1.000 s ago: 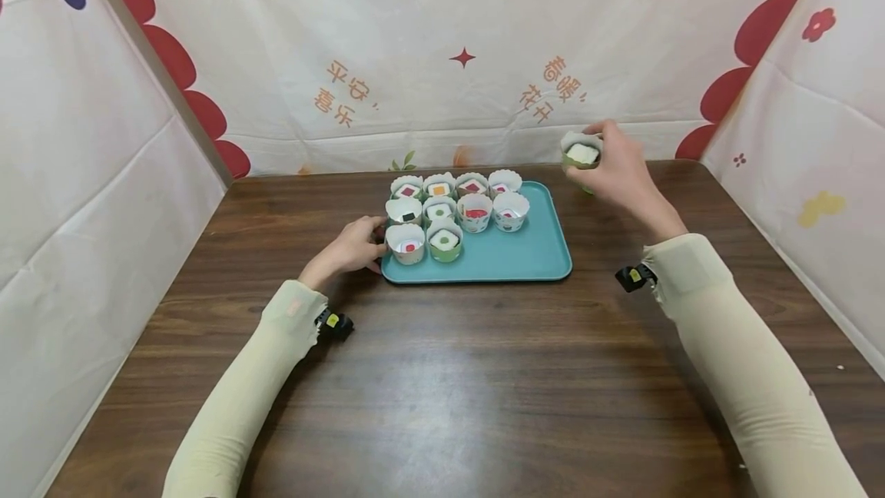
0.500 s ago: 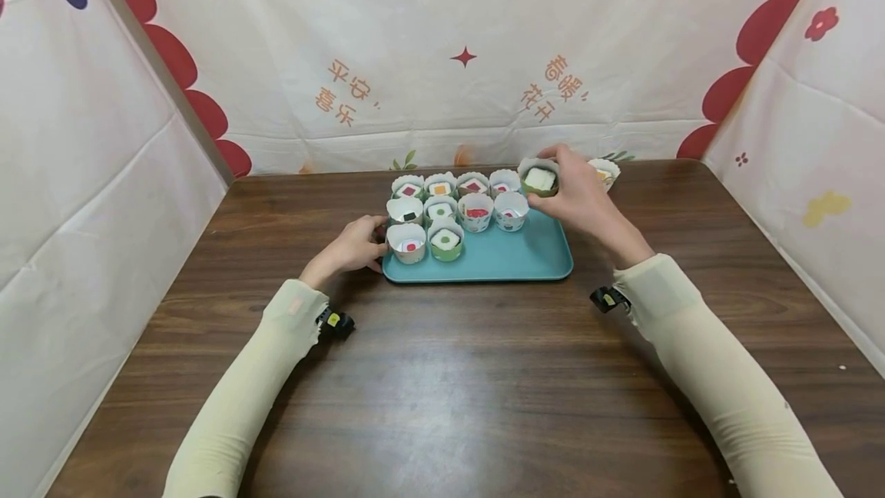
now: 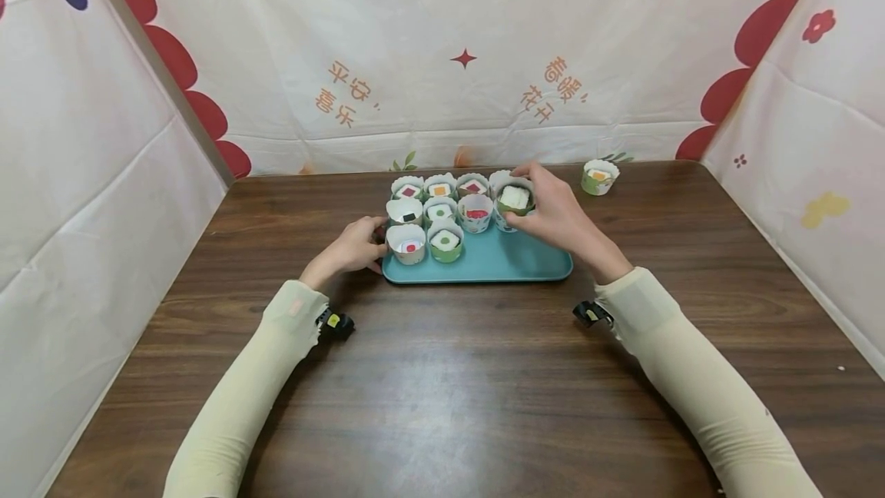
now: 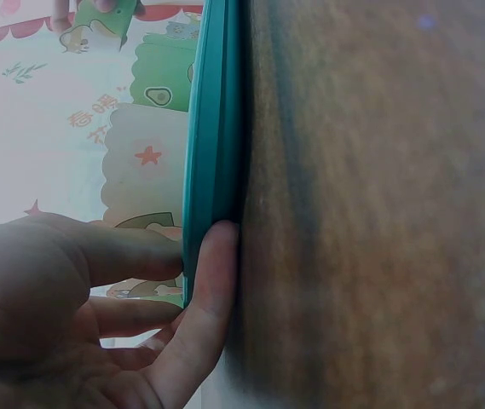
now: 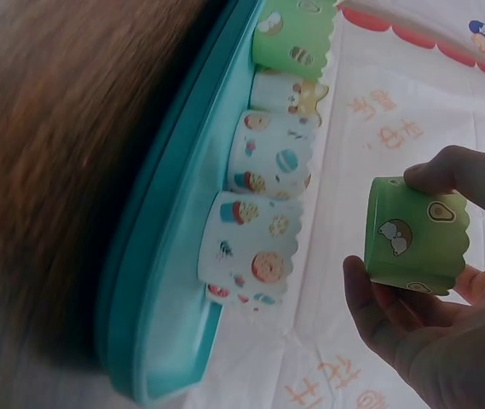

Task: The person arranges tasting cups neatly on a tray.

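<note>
My right hand (image 3: 553, 210) holds a green paper baking cup (image 3: 515, 197) with a white square piece inside. In the right wrist view this baking cup (image 5: 417, 234) has avocado prints and hangs apart from the tray, between thumb and fingers. In the head view it partly covers a white cup behind it. On the teal tray (image 3: 512, 260), several cups stand in rows. My left hand (image 3: 356, 244) grips the tray's left edge; in the left wrist view its fingers (image 4: 212, 268) lie on both sides of the rim (image 4: 212, 170).
One more paper cup (image 3: 599, 177) with an orange square in it stands on the wooden table (image 3: 429, 375), right of the tray near the back. A printed white cloth (image 3: 442, 98) hangs behind the table, with more cloth at both sides.
My right hand has carried the green baking cup left and down from beyond the tray's right side to over the tray. The orange-square cup has come into view. My left hand stays put.
</note>
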`<state>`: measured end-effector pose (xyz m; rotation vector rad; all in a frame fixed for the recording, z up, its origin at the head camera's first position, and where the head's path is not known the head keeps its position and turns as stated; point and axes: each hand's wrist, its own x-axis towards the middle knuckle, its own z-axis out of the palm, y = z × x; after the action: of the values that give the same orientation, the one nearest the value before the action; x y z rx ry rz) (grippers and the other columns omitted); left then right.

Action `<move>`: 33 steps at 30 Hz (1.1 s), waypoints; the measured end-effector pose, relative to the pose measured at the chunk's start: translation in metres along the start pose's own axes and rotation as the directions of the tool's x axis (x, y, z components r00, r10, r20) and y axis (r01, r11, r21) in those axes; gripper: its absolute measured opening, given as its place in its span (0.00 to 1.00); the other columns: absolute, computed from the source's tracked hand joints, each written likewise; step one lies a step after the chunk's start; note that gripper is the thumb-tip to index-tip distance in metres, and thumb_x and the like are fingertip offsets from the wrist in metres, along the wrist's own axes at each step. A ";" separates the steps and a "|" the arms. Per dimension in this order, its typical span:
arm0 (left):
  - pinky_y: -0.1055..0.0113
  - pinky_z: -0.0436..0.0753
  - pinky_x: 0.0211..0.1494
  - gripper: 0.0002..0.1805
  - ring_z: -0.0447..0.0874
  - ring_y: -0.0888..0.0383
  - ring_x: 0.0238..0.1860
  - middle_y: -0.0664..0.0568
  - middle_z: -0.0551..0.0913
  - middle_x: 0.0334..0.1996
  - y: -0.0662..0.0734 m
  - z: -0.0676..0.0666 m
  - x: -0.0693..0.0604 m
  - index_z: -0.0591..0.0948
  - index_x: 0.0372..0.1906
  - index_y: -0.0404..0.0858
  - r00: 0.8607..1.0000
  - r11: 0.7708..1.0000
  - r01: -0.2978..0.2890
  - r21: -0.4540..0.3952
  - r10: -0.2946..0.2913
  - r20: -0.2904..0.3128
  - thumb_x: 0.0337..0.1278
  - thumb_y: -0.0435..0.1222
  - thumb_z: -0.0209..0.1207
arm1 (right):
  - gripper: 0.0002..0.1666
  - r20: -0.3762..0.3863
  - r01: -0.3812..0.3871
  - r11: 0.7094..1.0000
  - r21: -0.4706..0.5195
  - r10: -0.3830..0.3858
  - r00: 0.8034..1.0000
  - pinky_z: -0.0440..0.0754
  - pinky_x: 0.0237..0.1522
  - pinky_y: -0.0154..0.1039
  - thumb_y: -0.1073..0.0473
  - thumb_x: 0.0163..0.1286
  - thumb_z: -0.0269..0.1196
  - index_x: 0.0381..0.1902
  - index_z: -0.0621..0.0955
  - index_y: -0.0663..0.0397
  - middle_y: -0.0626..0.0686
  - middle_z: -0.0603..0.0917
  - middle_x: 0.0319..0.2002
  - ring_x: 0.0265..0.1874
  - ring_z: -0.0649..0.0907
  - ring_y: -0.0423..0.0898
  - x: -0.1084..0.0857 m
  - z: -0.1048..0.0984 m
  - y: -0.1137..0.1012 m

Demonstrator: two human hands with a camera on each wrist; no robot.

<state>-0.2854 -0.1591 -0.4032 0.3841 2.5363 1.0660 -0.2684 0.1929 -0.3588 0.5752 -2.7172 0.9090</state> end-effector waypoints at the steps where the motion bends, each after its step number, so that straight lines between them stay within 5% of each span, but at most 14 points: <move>1: 0.64 0.93 0.38 0.36 0.86 0.47 0.40 0.31 0.70 0.63 0.000 0.000 0.000 0.56 0.80 0.28 1.000 1.000 0.001 -0.002 -0.001 0.000 0.72 0.29 0.54 | 0.39 0.007 0.001 1.000 0.002 -0.001 1.000 0.77 0.66 0.63 0.58 0.62 0.73 0.67 0.70 0.62 0.66 0.77 0.66 0.67 0.76 0.64 0.000 0.000 -0.002; 25: 0.65 0.93 0.36 0.36 0.86 0.49 0.38 0.32 0.72 0.60 -0.003 0.001 0.001 0.57 0.80 0.27 1.000 1.000 -0.013 0.021 0.013 -0.003 0.72 0.30 0.55 | 0.35 0.068 0.164 0.986 0.004 -0.164 0.984 0.80 0.61 0.56 0.61 0.61 0.74 0.63 0.74 0.61 0.61 0.80 0.58 0.59 0.80 0.57 -0.006 0.023 -0.016; 33: 0.65 0.93 0.36 0.37 0.86 0.49 0.37 0.32 0.72 0.61 0.000 0.000 0.000 0.57 0.80 0.27 1.000 1.000 -0.011 0.024 0.011 -0.004 0.72 0.29 0.55 | 0.33 0.109 0.168 0.985 -0.034 -0.163 0.980 0.80 0.62 0.58 0.59 0.61 0.75 0.62 0.76 0.60 0.61 0.81 0.59 0.61 0.80 0.58 -0.008 0.025 -0.018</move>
<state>-0.2854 -0.1586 -0.4031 0.4027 2.5553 1.0422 -0.2559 0.1662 -0.3714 0.8496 -2.7232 0.7979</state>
